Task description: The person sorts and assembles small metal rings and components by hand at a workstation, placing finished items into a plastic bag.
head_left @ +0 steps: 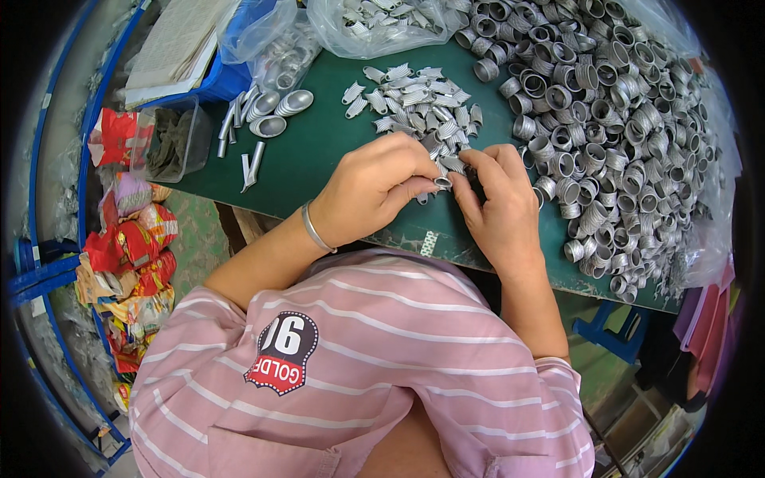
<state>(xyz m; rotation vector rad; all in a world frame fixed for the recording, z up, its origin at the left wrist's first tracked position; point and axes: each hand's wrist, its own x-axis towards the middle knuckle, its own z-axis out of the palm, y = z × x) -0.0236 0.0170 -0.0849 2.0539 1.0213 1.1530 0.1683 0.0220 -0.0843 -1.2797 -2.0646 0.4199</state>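
My left hand [382, 187] pinches a small silver metal ring [442, 183] between thumb and fingertips, over the near part of the green tabletop [319, 103]. Close by on the right, my right hand [502, 199] has its thumb and fingers curled together, the thumb tip almost at the ring. What lies between those right fingers is partly hidden. Just beyond both hands spreads a pile of small ribbed, curved metal pieces [422, 99]. To the right rises a large heap of ribbed grey metal rings [606, 119], its near left edge beside my right hand.
Oval-headed metal parts [269, 126] and short tubes [253, 166] lie at the left. Behind them stand a clear plastic tub [191, 135] with dark cloth and a blue bin [211, 80] under papers. A plastic bag [382, 44] holds more pieces. A blue stool [617, 331] stands below.
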